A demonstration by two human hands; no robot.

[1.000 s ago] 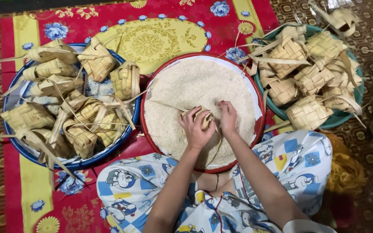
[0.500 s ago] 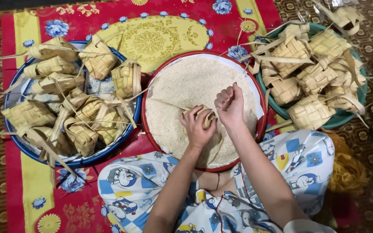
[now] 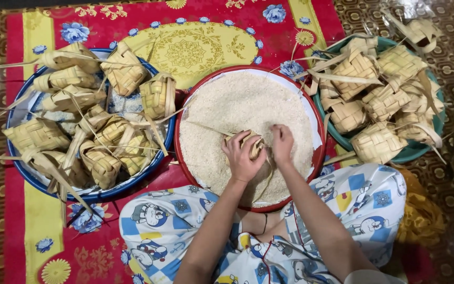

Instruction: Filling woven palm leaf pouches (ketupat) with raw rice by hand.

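1. Red floral mat (image 3: 53,221) on patterned floor, w/ three round dishes side by side.
2. Left hand (image 3: 241,158) grips woven palm-leaf pouch (image 3: 253,144) over red-rimmed tray (image 3: 317,158) of raw rice (image 3: 232,110).
3. Right hand (image 3: 282,143) fingers bent, touching pouch; closed or not, can't tell.
4. Blue basin (image 3: 101,193) at left and green basin (image 3: 411,152) at right both hold woven pouches.
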